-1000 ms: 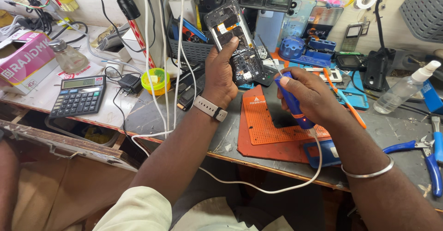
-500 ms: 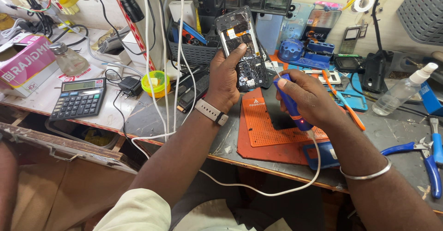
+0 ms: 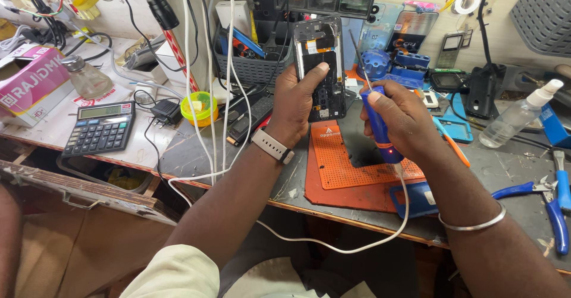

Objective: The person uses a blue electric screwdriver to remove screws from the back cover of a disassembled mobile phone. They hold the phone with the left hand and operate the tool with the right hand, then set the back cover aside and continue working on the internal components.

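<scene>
Fingers of our left hand [image 3: 300, 99] wrap around an opened phone [image 3: 320, 66], thumb pressed flat on its exposed inside, holding it upright with the back cover off. Just to the right of those fingers, our right hand [image 3: 398, 119] is clenched around a blue soldering tool [image 3: 379, 125], whose thin metal tip points up beside the phone's right edge without clearly touching it. A small red light glows low on the tool, and a white cable [image 3: 357, 244] loops down from its base toward us. Below both hands lies an orange work mat [image 3: 339, 167] on the bench. Beyond the left wrist we see a watch [image 3: 272, 146], farther left a calculator [image 3: 100, 127] and a small yellow-green cup [image 3: 199, 107]. Well to the right of the right hand lie blue pliers [image 3: 550, 203] and a clear spray bottle [image 3: 517, 115].
</scene>
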